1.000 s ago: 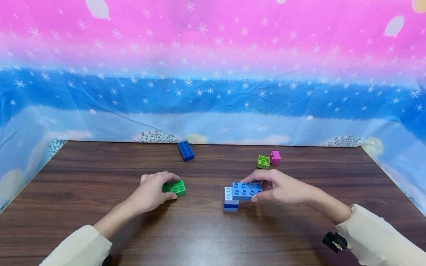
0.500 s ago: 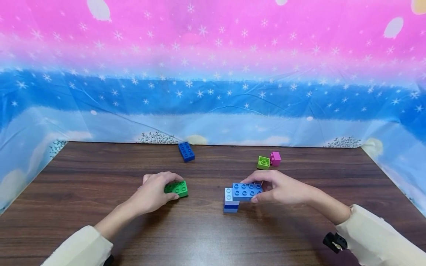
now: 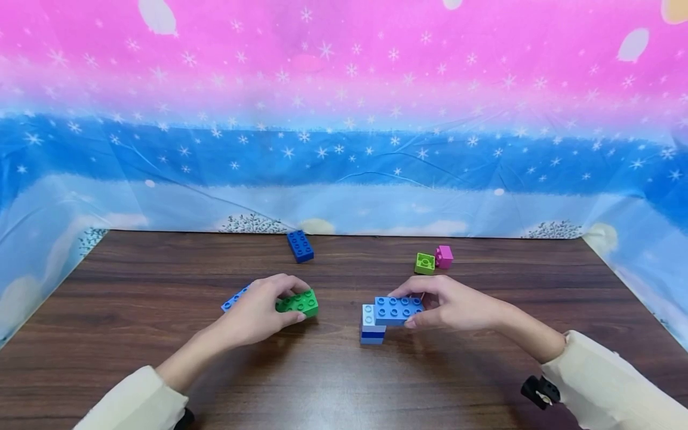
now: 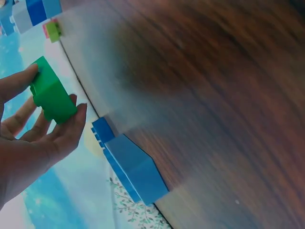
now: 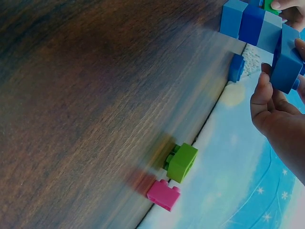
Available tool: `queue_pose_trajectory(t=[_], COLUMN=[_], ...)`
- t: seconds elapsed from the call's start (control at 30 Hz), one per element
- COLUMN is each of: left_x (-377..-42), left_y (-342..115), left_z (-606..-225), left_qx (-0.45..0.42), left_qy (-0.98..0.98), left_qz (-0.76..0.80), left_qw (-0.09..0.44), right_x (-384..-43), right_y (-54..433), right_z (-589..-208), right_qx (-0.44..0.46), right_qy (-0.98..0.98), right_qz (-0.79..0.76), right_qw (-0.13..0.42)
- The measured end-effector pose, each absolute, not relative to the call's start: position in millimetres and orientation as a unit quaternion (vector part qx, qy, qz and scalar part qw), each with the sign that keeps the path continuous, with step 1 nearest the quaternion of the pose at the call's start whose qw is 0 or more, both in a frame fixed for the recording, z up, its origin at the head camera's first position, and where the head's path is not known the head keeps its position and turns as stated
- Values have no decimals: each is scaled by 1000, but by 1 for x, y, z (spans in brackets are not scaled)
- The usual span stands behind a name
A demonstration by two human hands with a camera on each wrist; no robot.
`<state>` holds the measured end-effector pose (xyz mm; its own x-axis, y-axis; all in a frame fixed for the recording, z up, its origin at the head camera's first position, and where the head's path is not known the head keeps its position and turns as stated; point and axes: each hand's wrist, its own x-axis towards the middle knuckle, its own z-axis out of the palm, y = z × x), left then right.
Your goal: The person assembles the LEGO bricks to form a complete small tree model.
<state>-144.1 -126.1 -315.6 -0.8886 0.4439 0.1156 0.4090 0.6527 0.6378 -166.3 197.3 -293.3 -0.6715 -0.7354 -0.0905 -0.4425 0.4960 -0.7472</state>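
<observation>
My left hand (image 3: 255, 313) pinches a green building brick (image 3: 306, 303) between thumb and fingers, held off the table in the left wrist view. A blue brick (image 3: 235, 298) lies beyond that hand, partly hidden by it. To the right, my right hand (image 3: 459, 303) grips the end of a long medium-blue brick (image 3: 395, 310). Its other end sits on a small upright stack (image 3: 372, 331) of light blue, dark blue and medium blue bricks, so the long brick juts out to the right over the table. The right wrist view shows the stack's layers (image 5: 251, 24) from the side.
A dark blue brick (image 3: 300, 246) lies near the back edge of the wooden table (image 3: 333, 382). At the back right, a lime green brick (image 3: 424, 263) and a pink brick (image 3: 444, 256) lie close together. A patterned cloth (image 3: 344, 155) hangs behind the table and along its sides.
My left hand has moved right with the green brick, toward the stack, uncovering the blue brick behind it. The right hand and the long brick have stayed in place.
</observation>
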Motion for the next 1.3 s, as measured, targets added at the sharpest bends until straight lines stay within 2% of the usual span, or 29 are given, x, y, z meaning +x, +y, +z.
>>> queue_pose_trajectory(t=[0.83,1.3], left_x=[-134,-136], left_y=[-84,-71], left_z=[-309,-308], left_qx=[360,380], left_qy=[843,834], left_qz=[399,401], left_qw=[20,9], right_x=[-166,-167], right_y=[197,196], right_z=[-293,-293], right_qx=[-346,-351], right_qy=[837,830], right_qz=[-367,-376], right_qw=[211,216])
